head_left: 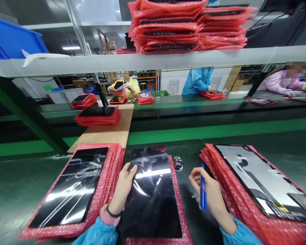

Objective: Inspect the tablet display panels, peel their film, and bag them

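Observation:
My left hand (124, 185) grips the left edge of a black glossy screen panel (153, 200), its thumb on the front face. The panel is tilted above a red bubble-wrap sleeve (177, 190). My right hand (209, 190) holds a blue pen (203, 192) between its fingers, to the right of the panel. A small shiny metallic object (178, 164) lies between the panel and my right hand.
At left, another black panel (71, 187) tops a stack of red sleeves (112, 170). At right, a silver-backed panel (255, 177) rests on red sleeves (234, 200). A shelf (153, 61) crosses above, bearing wrapped stacks (168, 30). Several people work beyond.

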{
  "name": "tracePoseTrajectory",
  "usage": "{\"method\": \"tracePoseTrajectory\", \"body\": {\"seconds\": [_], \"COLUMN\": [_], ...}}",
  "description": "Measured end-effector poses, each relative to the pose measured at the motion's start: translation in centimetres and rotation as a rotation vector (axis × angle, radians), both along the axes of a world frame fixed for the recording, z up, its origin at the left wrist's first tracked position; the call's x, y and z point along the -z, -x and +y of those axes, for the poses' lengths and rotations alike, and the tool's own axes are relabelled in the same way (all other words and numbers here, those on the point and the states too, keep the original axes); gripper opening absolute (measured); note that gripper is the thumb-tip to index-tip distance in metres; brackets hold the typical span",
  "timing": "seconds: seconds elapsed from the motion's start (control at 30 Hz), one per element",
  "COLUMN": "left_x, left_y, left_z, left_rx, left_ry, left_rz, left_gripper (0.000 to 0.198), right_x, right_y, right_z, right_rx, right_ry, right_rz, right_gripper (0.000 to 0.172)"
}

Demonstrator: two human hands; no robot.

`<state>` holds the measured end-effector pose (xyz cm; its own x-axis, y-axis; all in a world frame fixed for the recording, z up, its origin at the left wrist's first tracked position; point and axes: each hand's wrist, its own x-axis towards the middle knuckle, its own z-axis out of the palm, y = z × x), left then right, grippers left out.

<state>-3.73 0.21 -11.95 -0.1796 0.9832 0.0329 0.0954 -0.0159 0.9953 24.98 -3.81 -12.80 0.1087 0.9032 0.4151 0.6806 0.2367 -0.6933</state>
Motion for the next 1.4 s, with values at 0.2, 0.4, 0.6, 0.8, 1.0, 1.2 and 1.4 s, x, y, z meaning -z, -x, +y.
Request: {"method": "tracePoseTrajectory", "body": {"seconds": [0.2, 0.4, 0.6, 0.8, 1.0, 1.2, 1.4], "left_x": [4.4, 4.0, 3.2, 2.3, 1.1, 0.7, 0.3], "left_y": [-2.0, -1.1, 0.6, 2.5, 2.6, 1.2, 1.0], "left_z": [0.4, -1.1, -2.9, -5.9, -6.4, -3.8, -3.9], "left_rx": [0.040, 0.035, -0.052, 0.043, 0.121, 0.263, 0.332], "left_ry": [0.031, 0.100, 0.116, 0.337, 0.589, 0.587, 0.395], "left_rz": [0.108, 0.298, 0.284, -0.057, -0.385, -0.324, -0.287], "left_gripper": [0.037, 0.032, 0.040, 0.054, 0.042, 0.029, 0.047], "right_x": [3.3, 3.5, 3.1, 2.7, 5.8, 5.0, 5.3], "right_y": [-0.2, 0.1, 0.1, 0.3, 3.1, 4.9, 4.9], "right_z": [1.3, 3.5, 4.7, 1.1, -4.2, -5.4, -5.4], "right_rx": [-0.042, -0.164, -0.215, -0.166, -0.360, -0.311, -0.315], "right_ry": [-0.045, -0.115, -0.109, 0.008, 0.368, 0.467, 0.338], "right_rz": [-0.133, -0.321, -0.490, 0.000, 0.608, 0.819, 0.614], "right_gripper": [0.013, 0.041, 0.060, 0.017, 0.024, 0.033, 0.023]}}
